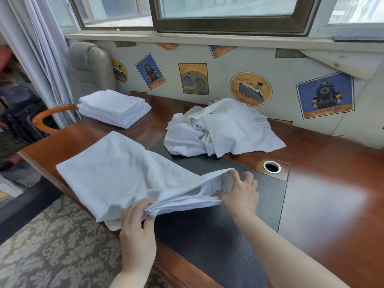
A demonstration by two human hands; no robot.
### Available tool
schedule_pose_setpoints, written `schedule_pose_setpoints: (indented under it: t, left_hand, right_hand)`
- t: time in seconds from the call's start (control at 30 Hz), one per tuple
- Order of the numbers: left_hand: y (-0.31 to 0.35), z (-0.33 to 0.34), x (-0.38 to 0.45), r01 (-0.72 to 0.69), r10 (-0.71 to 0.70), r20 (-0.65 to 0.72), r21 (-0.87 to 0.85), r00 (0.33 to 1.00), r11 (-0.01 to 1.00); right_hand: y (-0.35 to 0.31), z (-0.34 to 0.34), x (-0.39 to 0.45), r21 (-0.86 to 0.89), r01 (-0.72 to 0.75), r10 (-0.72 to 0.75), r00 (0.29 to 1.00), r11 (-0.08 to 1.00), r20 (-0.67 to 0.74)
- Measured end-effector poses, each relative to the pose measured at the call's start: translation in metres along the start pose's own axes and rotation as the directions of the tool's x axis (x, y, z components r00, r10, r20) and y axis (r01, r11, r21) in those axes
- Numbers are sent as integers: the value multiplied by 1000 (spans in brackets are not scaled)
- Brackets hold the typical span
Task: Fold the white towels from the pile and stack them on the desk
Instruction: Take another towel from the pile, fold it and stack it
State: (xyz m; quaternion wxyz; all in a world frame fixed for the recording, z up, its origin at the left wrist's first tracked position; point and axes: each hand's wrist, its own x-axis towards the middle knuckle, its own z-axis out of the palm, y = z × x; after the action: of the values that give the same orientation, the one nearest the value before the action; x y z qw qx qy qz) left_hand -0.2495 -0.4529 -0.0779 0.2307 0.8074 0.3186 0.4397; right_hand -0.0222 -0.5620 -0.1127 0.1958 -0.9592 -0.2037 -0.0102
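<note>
A white towel [116, 173] lies half folded across the near left part of the wooden desk [324, 183], its left end hanging over the desk edge. My left hand [137, 231] pinches the towel's near corner, where layers meet. My right hand [241, 192] grips the towel's right edge over the black desk pad [207, 231]. A crumpled pile of white towels [222, 127] sits at the back middle of the desk. A neat stack of folded white towels [114, 108] rests at the far left corner.
A round metal cable hole [271, 166] is set in the desk right of my right hand. A grey padded chair [89, 65] with a wooden armrest [52, 115] stands behind the folded stack. The wall with posters runs along the desk's back. Patterned carpet lies below left.
</note>
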Motion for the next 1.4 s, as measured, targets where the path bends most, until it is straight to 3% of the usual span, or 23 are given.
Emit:
schedule_pose_setpoints:
  t: [0.07, 0.13, 0.17, 0.2, 0.27, 0.33, 0.43, 0.53, 0.77, 0.9, 1.0, 1.17, 1.23, 1.4]
  left_hand:
    - [4, 2, 6, 37, -37, -9, -21, 999, 999]
    - [4, 2, 12, 48, -48, -5, -35, 999, 998]
    - [3, 2, 13, 42, -42, -4, -35, 999, 998]
    - [3, 2, 14, 33, -33, -4, -35, 999, 999]
    - [4, 3, 12, -3, 4, 14, -49, 1000, 999]
    - [3, 7, 6, -33, 37, 51, -67, 998, 997]
    - [-3, 11, -3, 18, -12, 79, -75, 997, 997]
    - [-5, 10, -5, 15, -9, 74, -80, 997, 997]
    - [-9, 15, -4, 33, -26, 79, -83, 997, 996]
    - [-8, 17, -6, 18, -12, 59, -104, 998, 994]
    - [-9, 19, -13, 4, 3, 62, -103, 998, 995]
    - [-15, 13, -19, 65, -60, 112, -34, 992, 997]
    - [-13, 13, -17, 86, -82, 114, -26, 990, 996]
    - [-8, 16, -15, 67, -61, 113, -44, 992, 997]
  right_hand:
    - [-8, -1, -5, 79, 74, -68, 995, 994, -79]
    - [-9, 1, -13, 139, 349, -313, 923, 927, -225]
    - [-8, 7, -17, 140, 470, -433, 871, 871, -234]
    - [-8, 11, -22, 153, 512, -494, 858, 845, -140]
    - [-8, 20, -28, 162, 323, -340, 936, 932, 90]
    - [-8, 30, -23, -19, 149, -145, 981, 989, 129]
    - [-11, 35, -21, -180, 129, -86, 970, 975, 226]
    - [-1, 39, -14, -145, -14, 64, 936, 989, 347]
    - [16, 41, -12, -19, -238, 225, 887, 971, 403]
    - [19, 48, -19, -56, -289, 291, 897, 956, 332]
    - [14, 55, -22, 21, -324, 311, 925, 946, 219]
    - [12, 62, -11, 161, -416, 341, 871, 895, 353]
    - [17, 63, -12, 223, -391, 293, 881, 893, 372]
    - [21, 56, -2, 83, -261, 202, 880, 962, 430]
